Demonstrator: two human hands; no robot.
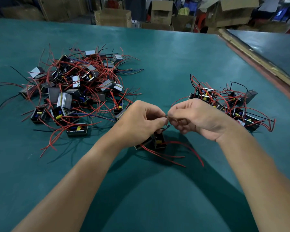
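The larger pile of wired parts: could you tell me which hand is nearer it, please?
Left. The left hand borders the larger pile; the right hand is farther right, by the smaller pile.

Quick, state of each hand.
Left hand: pinches a wire.
Right hand: pinches the same wire.

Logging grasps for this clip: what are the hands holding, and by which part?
Both the left hand and right hand pinch the dark lead wires of one small transformer, near their free ends.
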